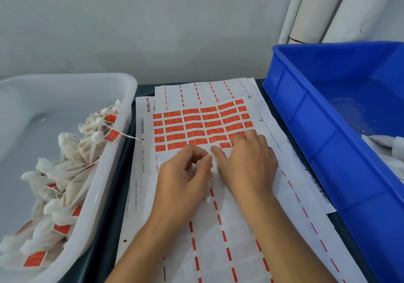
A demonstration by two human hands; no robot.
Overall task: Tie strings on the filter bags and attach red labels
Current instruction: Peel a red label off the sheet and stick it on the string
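Looking down at: a dark table (122, 180) from a head-worn camera, two bare forearms reaching in from the bottom edge.
Left hand (183, 173): fingers curled, thumb and fingertips pinching a small white filter bag (208, 184); most of the bag hidden between the two hands.
Right hand (247, 162): palm down, just beside the left hand, thumb touching the bag's top; fingertips bent onto the lowest row of red labels (203, 125); cannot tell whether they pinch a label or only press on it.
Label sheet (240, 228): white backing paper lying flat in the middle of the table, under both hands; red labels in rows across its upper half; lower half peeled bare, showing only dashed red lines.
More sheets (295, 158): stacked underneath, edges poking out at the top and right, barcodes printed along the margins.
White tub (122, 90): at the left, touching the sheets' left edge; holding a pile of finished bags (70, 167), each tied with string and carrying a red label; one string trailing over the rim.
Blue crate (317, 129): at the right, its wall overlapping the sheets; crumbs on its floor and crumpled white material (384, 147) in its near corner.
Behind: pale wall, white pipes (310, 9) at upper right.
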